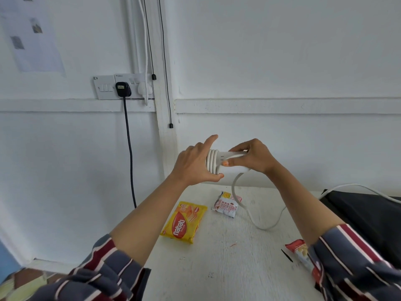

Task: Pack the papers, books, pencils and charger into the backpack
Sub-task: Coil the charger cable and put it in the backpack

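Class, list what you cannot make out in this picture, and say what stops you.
Head view:
- charger: both ends are covered, by the left hand and the right hand.
- black item: cut off by the right frame edge, so it cannot be identified.
- red packet: partly hidden by the right sleeve.
- wall sheet: print too blurred to read.

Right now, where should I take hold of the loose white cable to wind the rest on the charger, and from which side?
Take the cable just below the charger, where it hangs free in the air, coming from the left underneath. The right grip holds the charger on the other side, and further down the cable lies looped on the table.
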Demonstrator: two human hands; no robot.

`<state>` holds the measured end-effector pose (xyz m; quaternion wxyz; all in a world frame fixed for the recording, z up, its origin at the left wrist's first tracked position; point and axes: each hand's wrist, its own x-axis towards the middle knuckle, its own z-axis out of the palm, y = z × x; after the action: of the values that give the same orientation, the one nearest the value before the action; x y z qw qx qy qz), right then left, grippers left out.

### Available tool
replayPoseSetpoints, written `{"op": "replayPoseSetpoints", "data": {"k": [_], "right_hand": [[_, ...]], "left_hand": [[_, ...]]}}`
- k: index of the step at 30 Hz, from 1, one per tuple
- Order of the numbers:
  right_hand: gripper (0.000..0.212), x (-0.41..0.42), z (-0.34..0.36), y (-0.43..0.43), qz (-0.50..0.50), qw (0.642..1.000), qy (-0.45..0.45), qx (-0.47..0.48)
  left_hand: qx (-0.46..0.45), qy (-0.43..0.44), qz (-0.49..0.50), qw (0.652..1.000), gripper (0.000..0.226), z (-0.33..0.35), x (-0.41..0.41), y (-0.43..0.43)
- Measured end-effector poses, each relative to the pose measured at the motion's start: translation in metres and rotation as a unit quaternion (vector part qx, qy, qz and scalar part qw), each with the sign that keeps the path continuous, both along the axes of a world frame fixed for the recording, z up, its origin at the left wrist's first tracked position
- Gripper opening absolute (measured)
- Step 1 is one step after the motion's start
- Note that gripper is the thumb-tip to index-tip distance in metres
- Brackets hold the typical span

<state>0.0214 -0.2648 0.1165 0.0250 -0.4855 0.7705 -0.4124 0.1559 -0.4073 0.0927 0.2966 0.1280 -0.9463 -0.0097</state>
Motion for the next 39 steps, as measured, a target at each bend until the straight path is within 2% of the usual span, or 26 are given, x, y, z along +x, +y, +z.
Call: {"op": "replayPoseSetpoints", "data": {"k": [3,6,13,16,18,21,23,24,27,28,29,31,33,35,39], "right_hand": [[0.025,-0.008,0.003,0.009,0.074,0.994,-0.072,0.024],[0.039,-0.016,0.004,0.017,0.099,0.988,-0.116,0.029],[0.013,-0.027,0.013,0.017,0.101,0.990,-0.092,-0.017],[0.011,-0.032,0.017,0.008,0.108,0.991,-0.080,-0.008],[0.013,-0.033,0.016,0.004,0.147,0.981,-0.128,0.009],[0.030,-0.036,0.005,0.001,0.240,0.923,-0.298,0.037],[0.046,-0.035,-0.011,0.000,0.283,0.879,-0.383,0.015],[0.050,-0.034,-0.021,0.000,0.289,0.855,-0.429,-0.018],[0.054,-0.034,-0.055,-0.004,0.284,0.743,-0.585,-0.160],[0.056,-0.033,-0.064,-0.007,0.281,0.733,-0.594,-0.177],[0.053,-0.029,-0.070,-0.009,0.274,0.743,-0.588,-0.165],[0.032,-0.017,-0.080,-0.011,0.242,0.801,-0.540,-0.092],[0.026,-0.008,-0.082,-0.010,0.235,0.840,-0.488,-0.023],[0.026,0.000,-0.077,-0.006,0.220,0.869,-0.444,-0.007],[0.023,0.004,-0.067,-0.001,0.115,0.955,-0.272,-0.023]], "left_hand": [[0.004,-0.007,-0.011,1.000,0.105,0.001,-0.001,0.004],[-0.022,-0.017,-0.002,1.000,0.102,0.004,-0.001,0.005],[-0.055,-0.009,-0.042,0.998,0.095,0.006,-0.003,0.010],[-0.049,-0.014,-0.074,0.996,0.088,0.006,-0.003,0.012],[-0.069,0.002,-0.096,0.993,0.079,0.006,-0.004,0.017],[-0.112,0.017,-0.114,0.987,0.075,0.006,-0.010,0.019],[-0.117,0.005,-0.117,0.986,0.077,0.004,-0.011,0.018],[-0.103,-0.003,-0.116,0.988,0.077,0.004,-0.010,0.018],[-0.011,0.023,-0.107,0.994,0.076,0.003,-0.005,0.017],[0.004,0.039,-0.103,0.994,0.074,0.004,-0.004,0.017],[0.010,0.052,-0.097,0.994,0.073,0.007,-0.004,0.018],[0.016,0.069,-0.081,0.994,0.072,0.017,-0.006,0.018],[0.016,0.068,-0.060,0.996,0.071,0.024,-0.007,0.017],[0.017,0.065,-0.042,0.997,0.071,0.025,-0.006,0.015],[0.038,0.044,-0.034,0.998,0.085,0.015,-0.002,0.013]]}}
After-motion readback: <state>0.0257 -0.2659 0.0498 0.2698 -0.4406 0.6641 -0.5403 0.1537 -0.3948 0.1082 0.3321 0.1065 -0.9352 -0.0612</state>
